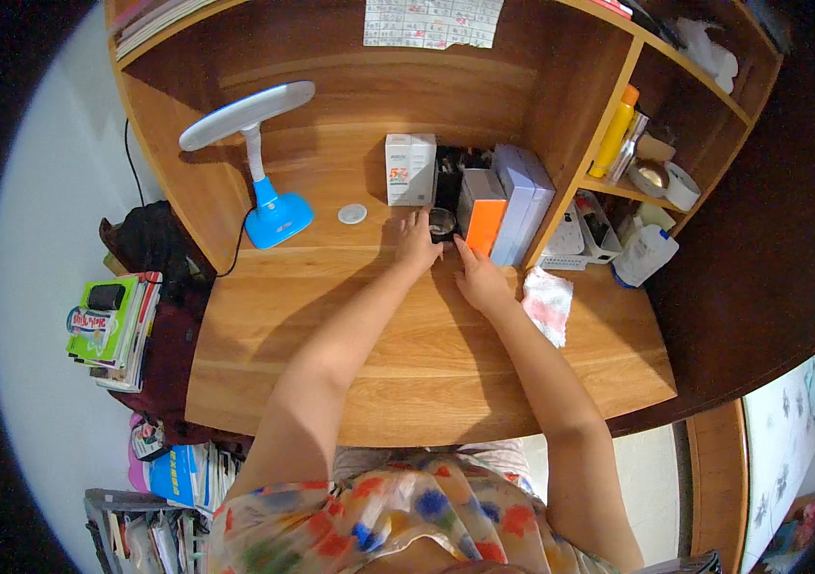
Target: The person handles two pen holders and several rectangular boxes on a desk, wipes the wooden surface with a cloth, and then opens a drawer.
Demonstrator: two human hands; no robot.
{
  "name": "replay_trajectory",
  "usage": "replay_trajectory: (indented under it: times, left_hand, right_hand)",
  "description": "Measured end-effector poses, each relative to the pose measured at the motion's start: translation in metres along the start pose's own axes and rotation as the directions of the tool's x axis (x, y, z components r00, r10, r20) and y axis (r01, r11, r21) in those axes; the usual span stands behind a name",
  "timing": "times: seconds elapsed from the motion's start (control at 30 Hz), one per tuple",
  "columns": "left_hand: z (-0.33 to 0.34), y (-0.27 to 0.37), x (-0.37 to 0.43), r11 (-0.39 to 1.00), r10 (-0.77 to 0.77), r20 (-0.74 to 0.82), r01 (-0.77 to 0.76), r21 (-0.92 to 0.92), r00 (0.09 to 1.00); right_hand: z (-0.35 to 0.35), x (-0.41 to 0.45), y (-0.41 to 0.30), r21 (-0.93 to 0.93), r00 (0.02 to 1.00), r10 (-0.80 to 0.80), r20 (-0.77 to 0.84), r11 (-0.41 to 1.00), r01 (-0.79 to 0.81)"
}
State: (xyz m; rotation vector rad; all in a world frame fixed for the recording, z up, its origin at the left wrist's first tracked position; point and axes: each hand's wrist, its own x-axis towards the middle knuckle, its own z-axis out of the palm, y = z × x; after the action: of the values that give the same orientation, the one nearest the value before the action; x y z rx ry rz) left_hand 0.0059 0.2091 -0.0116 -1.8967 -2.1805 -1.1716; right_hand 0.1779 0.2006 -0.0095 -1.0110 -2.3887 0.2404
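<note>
A small dark jar-like container (442, 221) with a round top stands at the back of the wooden desk (407, 387). My left hand (419, 242) grips its left side, the fingers at the rim and the thumb by its front. With the index finger stretched out, my right hand (485, 280) reaches the container's front right edge; its other fingers are curled and partly hidden. Behind the left hand stands a white box (410, 172) with printing. To the right are an orange-fronted box (486, 222) and pale lilac boxes (522, 204). Behind the container is a black holder (448, 179).
A blue desk lamp (279, 215) stands at the left, near a white round disc (352, 214). A stained cloth (549, 305) lies right of my forearm. Shelves at the right hold a yellow bottle (614, 133) and a white basket (597, 229). Books (116, 323) are stacked beyond the left edge.
</note>
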Motion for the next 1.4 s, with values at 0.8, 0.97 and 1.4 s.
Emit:
replay_trajectory:
  times: [0.8,0.97,1.4]
  left_hand:
    - [-0.058,0.007,-0.054,0.919,-0.06,0.398,0.206,-0.335,0.915]
    - [-0.134,0.036,-0.132,0.91,0.057,0.664,0.235,-0.343,0.746]
    - [-0.131,0.076,-0.214,0.983,0.105,0.553,-0.002,-0.183,0.827]
  right_hand:
    - [-0.054,-0.055,0.02,-0.155,0.999,-0.04,-0.026,0.987,0.036]
    - [-0.084,-0.101,0.046,-0.382,0.988,0.142,-0.061,0.911,-0.154]
    - [-0.104,-0.146,0.095,0.283,0.943,0.328,-0.057,0.911,-0.3]
